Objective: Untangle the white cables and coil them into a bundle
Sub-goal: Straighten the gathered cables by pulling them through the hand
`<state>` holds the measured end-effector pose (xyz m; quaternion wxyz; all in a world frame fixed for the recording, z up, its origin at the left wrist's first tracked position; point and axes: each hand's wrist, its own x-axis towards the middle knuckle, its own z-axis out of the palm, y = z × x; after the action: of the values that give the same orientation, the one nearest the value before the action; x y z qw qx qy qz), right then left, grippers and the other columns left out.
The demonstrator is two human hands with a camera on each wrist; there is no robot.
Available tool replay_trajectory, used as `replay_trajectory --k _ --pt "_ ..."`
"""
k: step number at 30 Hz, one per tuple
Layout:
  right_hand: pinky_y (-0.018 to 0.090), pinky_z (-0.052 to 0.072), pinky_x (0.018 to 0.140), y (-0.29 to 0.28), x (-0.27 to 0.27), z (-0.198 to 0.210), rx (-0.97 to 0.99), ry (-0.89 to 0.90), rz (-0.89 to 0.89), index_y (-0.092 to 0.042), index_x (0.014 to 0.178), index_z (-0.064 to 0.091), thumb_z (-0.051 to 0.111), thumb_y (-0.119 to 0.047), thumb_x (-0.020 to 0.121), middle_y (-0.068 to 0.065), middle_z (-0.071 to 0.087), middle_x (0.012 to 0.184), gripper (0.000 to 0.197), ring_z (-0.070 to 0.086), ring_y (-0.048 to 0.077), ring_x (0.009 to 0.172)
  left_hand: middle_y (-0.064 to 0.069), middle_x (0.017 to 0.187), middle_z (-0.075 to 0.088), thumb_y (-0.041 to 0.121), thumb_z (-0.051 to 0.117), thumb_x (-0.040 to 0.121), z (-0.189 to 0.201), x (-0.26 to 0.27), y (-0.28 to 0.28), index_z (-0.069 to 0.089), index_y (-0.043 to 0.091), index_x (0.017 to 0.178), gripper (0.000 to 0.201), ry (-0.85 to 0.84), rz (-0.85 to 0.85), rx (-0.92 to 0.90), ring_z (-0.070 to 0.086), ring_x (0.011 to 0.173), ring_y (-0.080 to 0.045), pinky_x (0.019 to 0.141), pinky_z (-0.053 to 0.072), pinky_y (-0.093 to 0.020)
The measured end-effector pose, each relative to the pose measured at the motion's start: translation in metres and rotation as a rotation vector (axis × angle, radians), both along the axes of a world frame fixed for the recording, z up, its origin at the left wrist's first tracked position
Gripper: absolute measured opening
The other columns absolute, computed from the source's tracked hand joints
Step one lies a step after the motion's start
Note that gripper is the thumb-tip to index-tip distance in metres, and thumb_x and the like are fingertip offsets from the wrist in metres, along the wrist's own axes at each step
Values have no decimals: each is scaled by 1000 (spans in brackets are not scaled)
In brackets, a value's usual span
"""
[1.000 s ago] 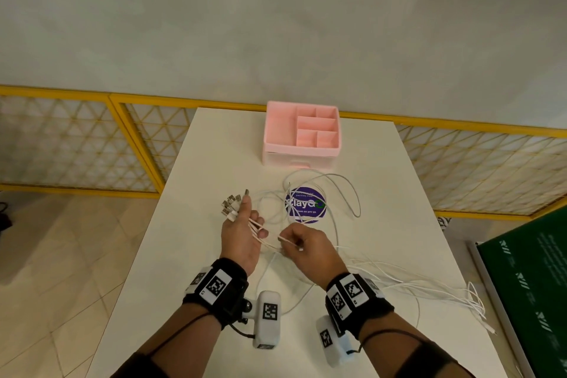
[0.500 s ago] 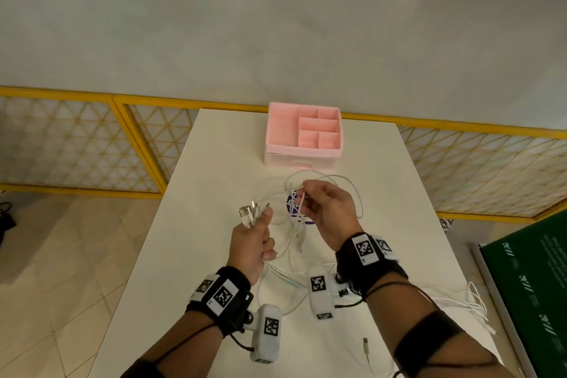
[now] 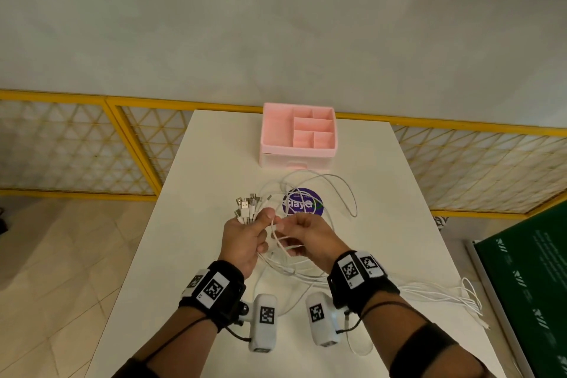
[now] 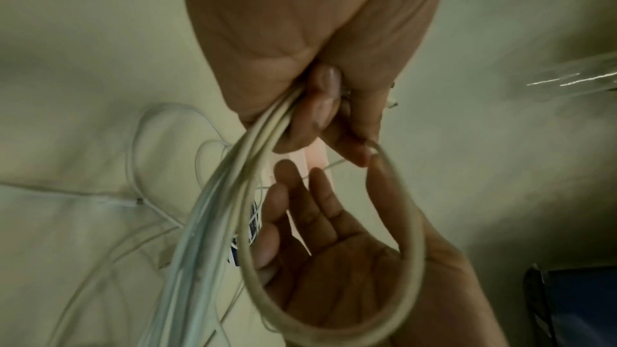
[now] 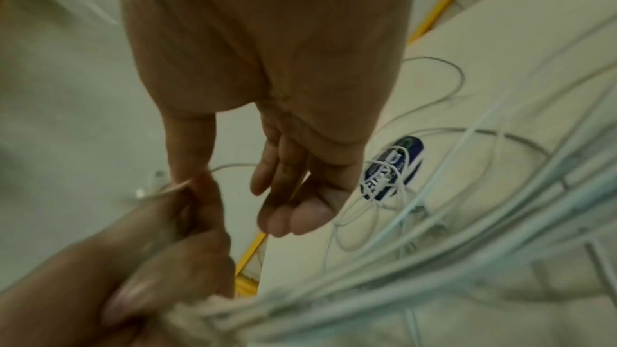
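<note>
Right hand (image 3: 302, 235) has returned beside left hand (image 3: 245, 238), both hands gripping cables (image 3: 285, 247).

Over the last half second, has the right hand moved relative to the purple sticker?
Yes. The right hand has come back toward the person, off the purple sticker, meeting the left hand.

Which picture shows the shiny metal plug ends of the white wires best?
The head view. The plug ends fan out sharp and unhidden above the left hand, which grips the white cables. The left wrist view shows only cable strands leaving that fist. The right wrist view shows a blurred plug or two beside the hands.
</note>
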<state>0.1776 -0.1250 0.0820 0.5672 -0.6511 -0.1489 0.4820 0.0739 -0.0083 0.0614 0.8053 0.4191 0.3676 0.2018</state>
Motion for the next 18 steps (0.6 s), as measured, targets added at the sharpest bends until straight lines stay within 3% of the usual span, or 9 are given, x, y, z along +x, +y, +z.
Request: replay_trajectory --k 2,4,7,9,12,18 --pt "37 53 76 5 12 -2 -6 141 -84 -10 108 67 60 -37 96 6 74 97 31 67 23 90 -13 79 56 8 73 88 0 -2 -3 73 10 78 10 -12 -41 13 26 43 -8 42 23 -21" --pt "42 55 81 14 30 1 58 268 -211 -5 111 62 50 -40 101 12 73 101 39 69 25 89 -16 80 58 6 71 89 3 -5 -10 71 3 88 3 8 -121 64 29 41 -7 42 23 -20" --pt "33 57 64 29 52 18 199 327 -353 -3 106 60 47 -30 104 16 70 98 31 69 24 81 -16 80 69 2 65 92 -1 -11 -20 68 -1 88 6 80 -185 118 36 39 -6 42 24 -20" --pt "32 56 64 38 62 34 263 308 -399 -6 100 62 45 -25 104 11 69 92 26 67 20 76 -13 77 70 1 65 91 -9 -15 -23 69 0 83 9 133 -189 115 32 41 -8 44 23 -21" --pt "33 55 66 50 74 58 342 238 -446 -5 104 62 48 -17 102 9 66 82 19 64 19 66 -12 74 70 0 68 87 -24 -22 -25 71 3 75 13 216 -177 128 28 45 -13 47 20 -23" --pt "30 48 55 61 80 96 420 -49 -438 -2 107 64 46 -17 104 8 59 65 24 52 21 53 -11 73 70 -1 68 85 -39 -26 -18 69 5 72 14 294 -81 100 29 42 -11 44 24 -21"
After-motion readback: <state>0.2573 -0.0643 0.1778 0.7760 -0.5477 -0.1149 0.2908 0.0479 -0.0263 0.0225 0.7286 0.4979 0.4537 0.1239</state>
